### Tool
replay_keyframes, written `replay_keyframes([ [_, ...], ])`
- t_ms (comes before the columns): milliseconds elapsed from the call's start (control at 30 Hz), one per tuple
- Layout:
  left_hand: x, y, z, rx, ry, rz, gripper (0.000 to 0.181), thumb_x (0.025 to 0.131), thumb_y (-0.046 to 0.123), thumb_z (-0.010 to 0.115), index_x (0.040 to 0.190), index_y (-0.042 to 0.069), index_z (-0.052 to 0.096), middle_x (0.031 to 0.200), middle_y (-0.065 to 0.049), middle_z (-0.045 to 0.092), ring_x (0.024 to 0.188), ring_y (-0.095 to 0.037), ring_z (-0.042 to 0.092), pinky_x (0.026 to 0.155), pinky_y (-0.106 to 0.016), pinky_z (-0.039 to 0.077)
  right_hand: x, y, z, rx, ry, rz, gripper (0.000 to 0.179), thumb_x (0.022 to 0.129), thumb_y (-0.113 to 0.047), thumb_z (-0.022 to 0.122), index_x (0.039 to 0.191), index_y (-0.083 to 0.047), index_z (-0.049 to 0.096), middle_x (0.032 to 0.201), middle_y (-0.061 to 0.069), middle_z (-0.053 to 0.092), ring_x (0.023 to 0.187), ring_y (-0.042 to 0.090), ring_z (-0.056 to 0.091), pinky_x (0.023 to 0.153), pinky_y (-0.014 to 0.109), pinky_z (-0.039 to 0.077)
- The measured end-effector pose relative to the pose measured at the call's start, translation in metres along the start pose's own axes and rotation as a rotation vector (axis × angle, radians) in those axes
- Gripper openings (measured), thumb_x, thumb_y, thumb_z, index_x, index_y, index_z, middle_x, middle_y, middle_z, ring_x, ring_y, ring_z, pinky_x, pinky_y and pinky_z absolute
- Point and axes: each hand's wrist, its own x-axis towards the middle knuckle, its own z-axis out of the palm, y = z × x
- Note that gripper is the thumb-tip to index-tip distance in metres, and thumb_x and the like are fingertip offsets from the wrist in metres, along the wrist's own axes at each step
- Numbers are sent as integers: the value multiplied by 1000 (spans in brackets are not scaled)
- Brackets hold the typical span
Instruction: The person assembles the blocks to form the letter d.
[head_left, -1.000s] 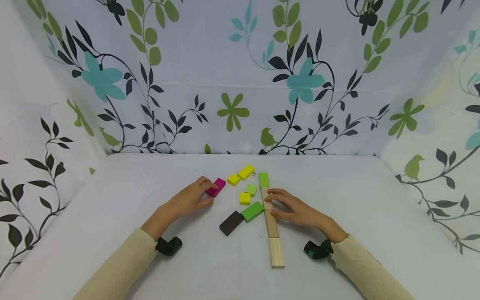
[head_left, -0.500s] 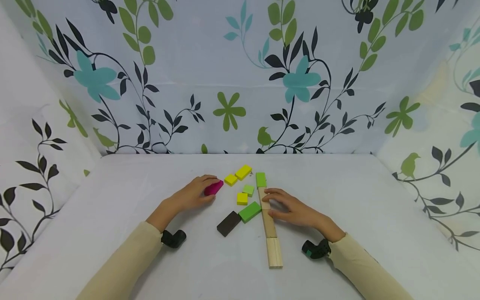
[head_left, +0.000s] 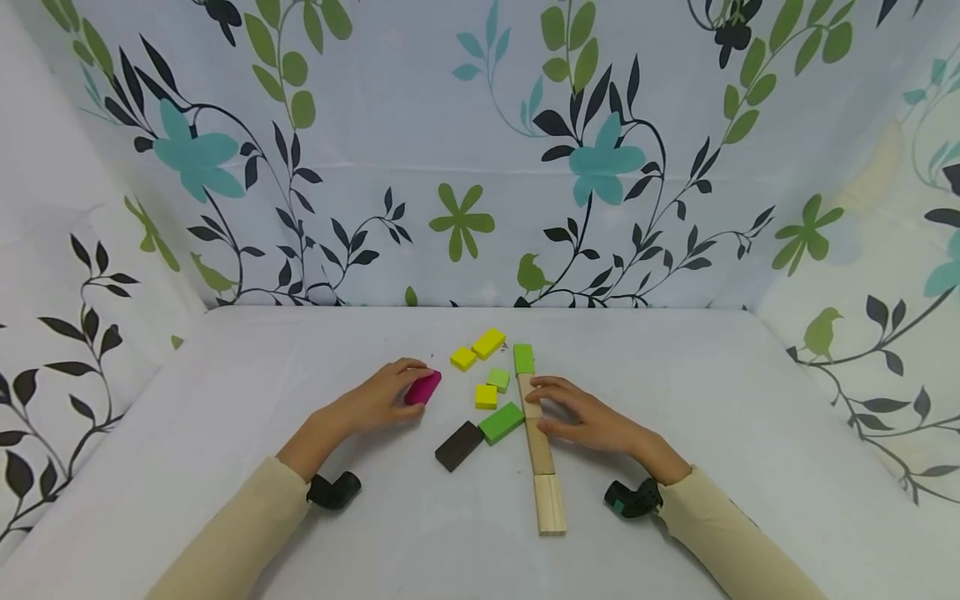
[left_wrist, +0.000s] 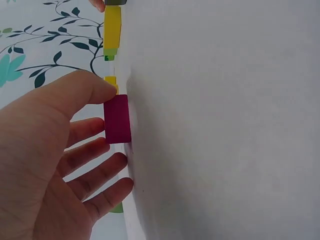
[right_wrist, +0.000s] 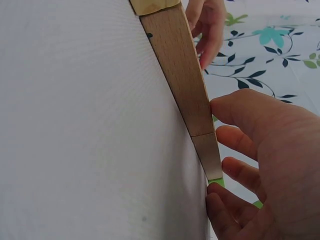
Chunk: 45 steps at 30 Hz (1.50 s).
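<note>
In the head view my left hand (head_left: 375, 398) holds a magenta block (head_left: 424, 389) between thumb and fingers, tilted at the left of the other blocks. The left wrist view shows the thumb on one end of the magenta block (left_wrist: 117, 122), with fingers beyond it. My right hand (head_left: 588, 418) rests beside a straight row, its thumb and fingertips touching the side and top of the wooden blocks (head_left: 539, 446). A light green block (head_left: 524, 359) forms the row's far end. The right wrist view shows the thumb against a wooden block (right_wrist: 180, 70), fingers loosely bent.
Between the hands lie a dark brown block (head_left: 459, 446), a green block (head_left: 502, 422) touching the row, a small yellow block (head_left: 486, 397) and a small light green one (head_left: 498, 380). Two yellow blocks (head_left: 489, 342) lie behind. Patterned cloth (head_left: 480, 125) hangs behind the white table (head_left: 337, 333).
My left hand has taken hold of the magenta block, tilted it, and drawn it slightly left and nearer, away from the yellow blocks. The right hand stays at the wooden row.
</note>
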Motion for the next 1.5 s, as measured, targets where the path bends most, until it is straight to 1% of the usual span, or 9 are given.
replay_keyframes([
  [233,-11,7,2,19,17,33,54,89,19,70,136,0,52,137,-16,48,126,-35,47,102,-48,45,-2,2,0,-10,10,-7,40,96,-25,62,134,-11,55,152,14,36,142,36,30,112,59,26],
  [333,-13,12,4,19,25,71,54,89,19,71,135,0,53,136,-16,49,124,-34,49,103,-47,45,-7,3,-3,-12,20,19,40,96,-26,63,133,-13,55,153,12,36,143,35,30,112,58,26],
  [467,-15,16,6,22,22,80,54,88,21,72,135,1,54,136,-14,49,124,-33,49,102,-46,46,-11,4,-5,-3,35,23,40,96,-26,63,133,-14,55,153,11,36,143,35,30,112,59,26],
  [567,-24,15,5,31,21,71,54,87,21,72,134,2,55,134,-13,49,123,-32,50,100,-45,48,-7,4,-2,3,31,-6,40,96,-24,63,133,-13,55,152,13,36,142,36,30,111,61,26],
  [633,-31,15,5,41,30,81,53,87,20,72,134,2,55,133,-13,50,121,-31,51,98,-44,49,-4,4,0,-1,25,-14,39,96,-24,62,133,-13,55,152,13,37,142,36,30,111,60,26],
  [800,-43,15,7,42,43,97,52,86,20,72,133,3,56,130,-10,52,118,-28,53,95,-41,51,-2,4,1,-16,20,-5,39,96,-25,62,133,-14,55,152,12,37,142,36,30,112,59,26],
  [1133,-63,23,9,48,30,118,50,87,22,72,131,6,57,131,-7,53,116,-27,54,94,-43,52,-1,6,2,-13,17,-1,39,97,-26,61,133,-13,55,152,13,37,142,37,30,111,61,26],
  [1333,-76,28,9,65,7,119,48,86,27,74,129,12,59,130,-5,53,114,-25,55,91,-43,53,0,6,3,-17,11,0,39,97,-27,61,133,-14,55,152,12,37,142,36,30,111,60,26],
  [1500,-85,31,9,61,7,133,48,85,29,75,129,15,59,129,-2,54,112,-22,55,89,-40,54,0,5,2,-19,12,-7,39,97,-27,61,133,-14,55,152,13,37,142,36,31,111,60,27],
])
